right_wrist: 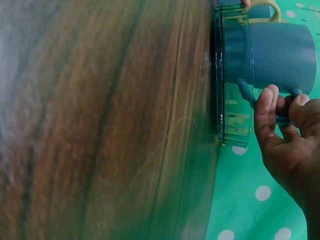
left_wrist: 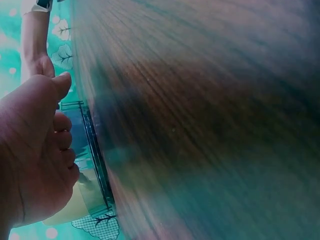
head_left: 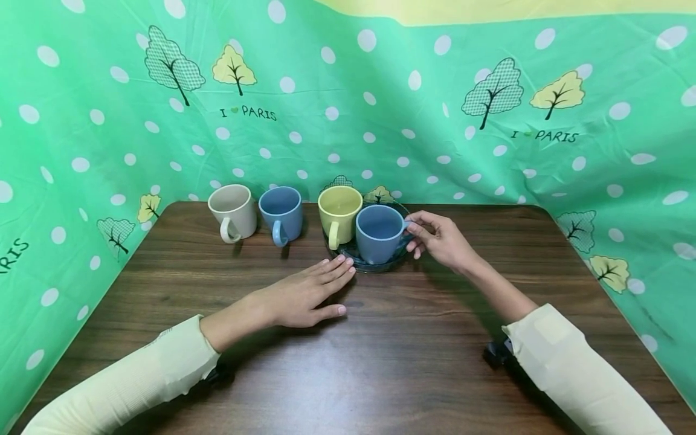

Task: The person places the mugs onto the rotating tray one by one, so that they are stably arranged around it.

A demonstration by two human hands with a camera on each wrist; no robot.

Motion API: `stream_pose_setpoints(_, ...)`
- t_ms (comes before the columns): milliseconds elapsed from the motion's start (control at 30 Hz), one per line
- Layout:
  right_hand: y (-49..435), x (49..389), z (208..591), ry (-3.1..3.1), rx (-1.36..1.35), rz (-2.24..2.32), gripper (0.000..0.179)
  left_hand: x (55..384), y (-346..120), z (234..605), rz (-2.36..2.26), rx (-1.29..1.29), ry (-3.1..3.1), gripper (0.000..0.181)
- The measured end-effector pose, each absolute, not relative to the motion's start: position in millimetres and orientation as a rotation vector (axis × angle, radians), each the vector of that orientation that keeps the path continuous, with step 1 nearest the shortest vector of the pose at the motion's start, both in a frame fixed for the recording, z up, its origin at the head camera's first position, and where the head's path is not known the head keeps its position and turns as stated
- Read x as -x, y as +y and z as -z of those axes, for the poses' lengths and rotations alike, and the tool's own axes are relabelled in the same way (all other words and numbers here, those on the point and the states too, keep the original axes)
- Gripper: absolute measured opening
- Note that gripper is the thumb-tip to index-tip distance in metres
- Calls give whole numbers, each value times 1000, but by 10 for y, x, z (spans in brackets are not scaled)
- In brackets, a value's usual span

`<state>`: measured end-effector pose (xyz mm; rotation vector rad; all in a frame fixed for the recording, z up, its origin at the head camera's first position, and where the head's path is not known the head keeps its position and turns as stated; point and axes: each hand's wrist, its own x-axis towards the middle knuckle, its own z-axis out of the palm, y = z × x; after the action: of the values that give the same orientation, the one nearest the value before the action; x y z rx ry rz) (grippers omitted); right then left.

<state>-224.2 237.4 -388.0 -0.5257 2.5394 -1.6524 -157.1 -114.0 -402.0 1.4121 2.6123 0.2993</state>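
Note:
A grey-blue mug [head_left: 379, 238] stands in a clear glass dish [head_left: 375, 267], beside a yellow mug [head_left: 339, 212] in the same dish. My right hand [head_left: 441, 241] pinches the grey-blue mug's handle between thumb and fingers, as the right wrist view also shows. With fingers straight, my left hand [head_left: 310, 293] is at the near left rim of the dish, its fingertips at the glass. From the left wrist view, the palm of that hand [left_wrist: 42, 155] hides part of the dish and mugs.
Left of the dish, a blue mug [head_left: 281, 214] and a white mug [head_left: 232, 211] stand near the back of the dark wooden table [head_left: 353, 362], handles facing forward. A green dotted cloth [head_left: 370, 121] hangs behind the table and along its sides.

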Motion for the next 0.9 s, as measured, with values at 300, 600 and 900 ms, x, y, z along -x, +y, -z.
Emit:
stream_pose_setpoints(300, 2281, 2203, 3898, 2520, 550, 1635, 25, 1609, -1155, 4010, -280, -1393, 2557, 77)
stream_pose_setpoints(600, 2255, 2199, 3906, 2509, 544, 1646, 25, 1620, -1160, 4001, -287, -1384, 2543, 75)
stream_pose_setpoints(900, 2305, 2176, 3868, 2496, 565, 1618, 27, 1602, -1180, 3975, -312, -1377, 2563, 75)
